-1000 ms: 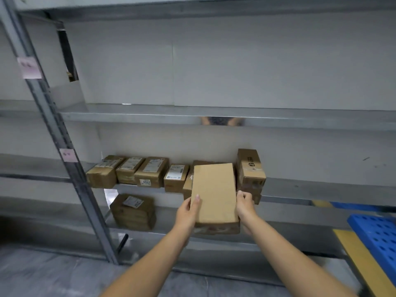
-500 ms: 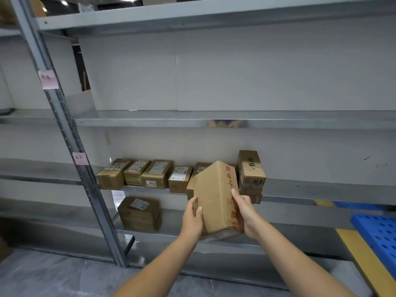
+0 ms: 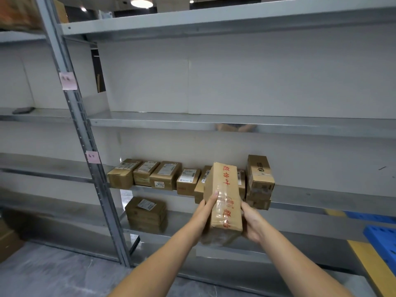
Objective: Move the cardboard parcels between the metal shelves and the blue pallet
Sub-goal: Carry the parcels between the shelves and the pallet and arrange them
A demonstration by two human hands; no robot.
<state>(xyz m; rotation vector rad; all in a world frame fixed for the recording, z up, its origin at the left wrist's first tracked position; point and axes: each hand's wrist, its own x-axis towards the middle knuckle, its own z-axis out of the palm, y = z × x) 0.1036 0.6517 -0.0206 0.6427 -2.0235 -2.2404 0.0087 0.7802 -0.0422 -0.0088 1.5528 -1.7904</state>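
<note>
Long brown cardboard parcel (image 3: 224,198) with red characters and clear tape: off the shelving, in the air just in front of the front edge of the grey metal shelf (image 3: 321,196) that carries the row of small labelled cardboard boxes (image 3: 165,175). Narrow face up, long axis pointing into the bay, far end tilted slightly up.

Left hand (image 3: 205,209): fingers (image 3: 211,199) straight, pressed flat on the parcel's left face. Right hand (image 3: 250,224): curled round the lower right side, probably taking the weight from under; its fingertips are hidden.

We can't tell direction (in or out) from this.

- If it's going in: the slot straight ahead looks already filled, with boxes half hidden behind the parcel. The bare shelf right of the tall upright brown box (image 3: 260,179) is our easier target.
- That upright box stands on a flat box (image 3: 258,203) overhanging the front edge. It looks tippy, so we keep the parcel's right edge apart from it.
- The tape looks slick, so we want the left thumb under, not just side pressure.
- If it's heading to the blue plastic pallet (image 3: 383,241) at lower right: we back clear of the shelf edge first, then swing right, level.
</note>
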